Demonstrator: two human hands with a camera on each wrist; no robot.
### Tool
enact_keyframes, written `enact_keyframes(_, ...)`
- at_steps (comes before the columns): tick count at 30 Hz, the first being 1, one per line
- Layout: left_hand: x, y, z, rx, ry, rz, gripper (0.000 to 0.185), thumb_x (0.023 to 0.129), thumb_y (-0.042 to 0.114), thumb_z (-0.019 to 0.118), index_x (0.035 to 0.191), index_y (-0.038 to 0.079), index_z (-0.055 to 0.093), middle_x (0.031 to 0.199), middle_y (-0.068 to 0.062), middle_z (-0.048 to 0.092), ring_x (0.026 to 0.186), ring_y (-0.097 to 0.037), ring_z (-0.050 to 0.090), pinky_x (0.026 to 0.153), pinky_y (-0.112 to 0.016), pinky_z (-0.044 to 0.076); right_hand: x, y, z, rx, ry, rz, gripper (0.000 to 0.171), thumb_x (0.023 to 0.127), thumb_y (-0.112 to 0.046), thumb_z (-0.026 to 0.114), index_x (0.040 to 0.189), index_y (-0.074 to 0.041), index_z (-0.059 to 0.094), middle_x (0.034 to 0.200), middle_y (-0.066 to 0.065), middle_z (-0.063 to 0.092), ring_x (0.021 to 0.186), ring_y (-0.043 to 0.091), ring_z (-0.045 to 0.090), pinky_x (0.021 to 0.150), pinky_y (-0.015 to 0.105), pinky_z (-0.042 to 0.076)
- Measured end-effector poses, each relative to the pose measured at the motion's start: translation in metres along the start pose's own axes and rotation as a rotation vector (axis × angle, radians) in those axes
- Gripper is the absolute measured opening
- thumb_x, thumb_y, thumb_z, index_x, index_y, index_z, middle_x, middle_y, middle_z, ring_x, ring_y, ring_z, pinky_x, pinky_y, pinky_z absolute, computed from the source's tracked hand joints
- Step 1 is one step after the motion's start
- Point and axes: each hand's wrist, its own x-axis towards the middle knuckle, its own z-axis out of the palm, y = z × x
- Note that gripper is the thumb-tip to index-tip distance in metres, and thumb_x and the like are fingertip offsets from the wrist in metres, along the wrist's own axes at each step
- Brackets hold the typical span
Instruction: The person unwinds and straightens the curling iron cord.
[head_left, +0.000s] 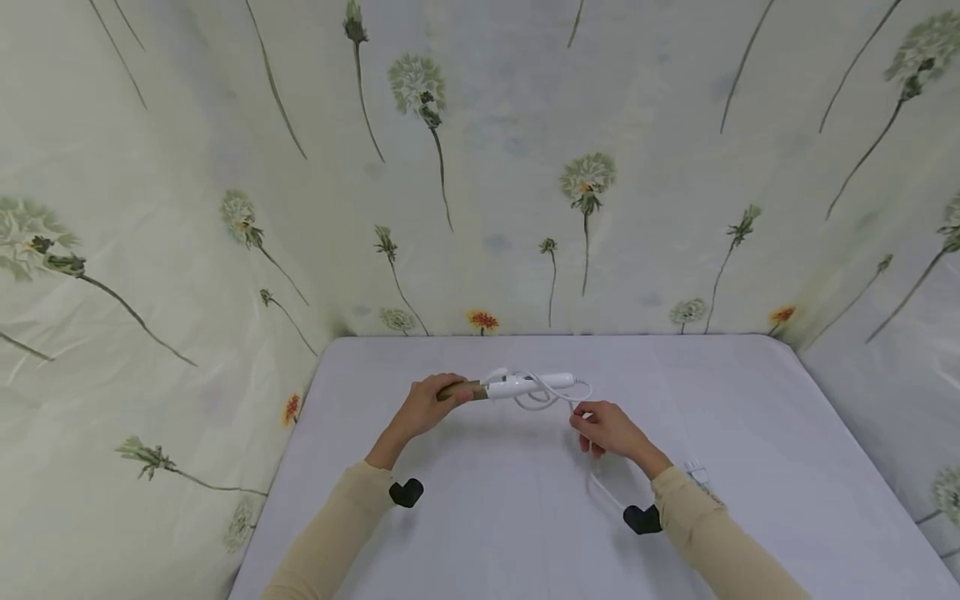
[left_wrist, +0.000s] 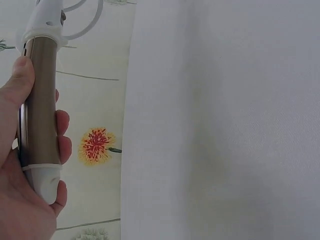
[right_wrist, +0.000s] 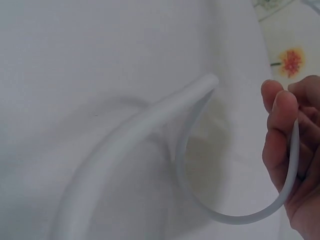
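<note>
A hair straightener [head_left: 517, 386] with a white handle and a gold-brown barrel is held up over the table, lying roughly level. My left hand [head_left: 433, 400] grips it by the barrel [left_wrist: 42, 110], thumb along one side and fingers curled around the other. The white cord [head_left: 536, 402] loops around the handle. To the right, my right hand [head_left: 611, 429] pinches a length of that cord between thumb and fingers. In the right wrist view the cord [right_wrist: 240, 219] bends in a wide curve from those fingers [right_wrist: 284, 110]. A thick blurred stretch of cord crosses nearer the camera.
The cord's plug [head_left: 696, 472] lies on the white-covered table [head_left: 750, 400] beside the right forearm, which partly hides it. Flower-patterned sheeting [head_left: 495, 167] rises behind the table and at both sides. Black wrist-camera mounts [head_left: 407, 492] sit at both wrists.
</note>
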Motion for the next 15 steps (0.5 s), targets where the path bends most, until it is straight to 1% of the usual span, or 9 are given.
enact_keyframes(2,-0.001,0.000,0.000,-0.007,-0.017,0.001,0.042,0.089,0.052,0.057,0.118,0.023,0.063,0.109,0.004,0.066,0.090,-0.014,0.055,0.078,-0.033,0.042,0.004,0.001,-0.004,-0.008,0.008,-0.007,0.025,0.098,-0.023,0.050,0.101,0.000,0.061,0.058,0.003,0.062,0.042,0.014,0.054,0.044,0.031,0.044)
enact_keyframes(6,-0.004,0.000,-0.001,-0.007,-0.062,0.013,0.042,0.089,0.053,0.056,0.118,0.023,0.063,0.111,0.004,0.066,0.093,-0.014,0.056,0.079,-0.033,0.043,0.011,0.001,-0.014,-0.023,0.023,0.008,0.023,0.098,-0.021,0.052,0.099,0.000,0.061,0.059,0.004,0.062,0.043,0.016,0.055,0.046,0.033,0.046)
enact_keyframes(8,-0.004,0.000,-0.001,-0.008,-0.094,0.017,0.041,0.090,0.053,0.055,0.117,0.024,0.063,0.112,0.004,0.066,0.093,-0.013,0.056,0.078,-0.032,0.043,0.013,0.001,-0.020,-0.020,0.025,0.018,0.021,0.097,-0.019,0.053,0.102,0.000,0.061,0.061,0.005,0.063,0.044,0.016,0.056,0.047,0.036,0.047)
enact_keyframes(12,-0.006,-0.001,-0.001,-0.020,-0.153,0.012,0.040,0.090,0.053,0.055,0.117,0.024,0.063,0.109,0.004,0.065,0.091,-0.013,0.054,0.077,-0.032,0.043,0.018,-0.001,-0.032,-0.032,0.040,0.029,0.023,0.098,-0.020,0.052,0.106,-0.001,0.061,0.063,0.005,0.064,0.044,0.016,0.056,0.050,0.041,0.050)
enact_keyframes(15,-0.008,-0.002,-0.001,-0.032,-0.177,0.017,0.039,0.090,0.051,0.056,0.117,0.024,0.063,0.108,0.005,0.065,0.090,-0.013,0.054,0.078,-0.032,0.043,0.023,-0.006,-0.041,-0.043,0.060,0.030,0.025,0.099,-0.025,0.050,0.104,-0.003,0.062,0.062,0.004,0.063,0.045,0.019,0.056,0.050,0.041,0.049)
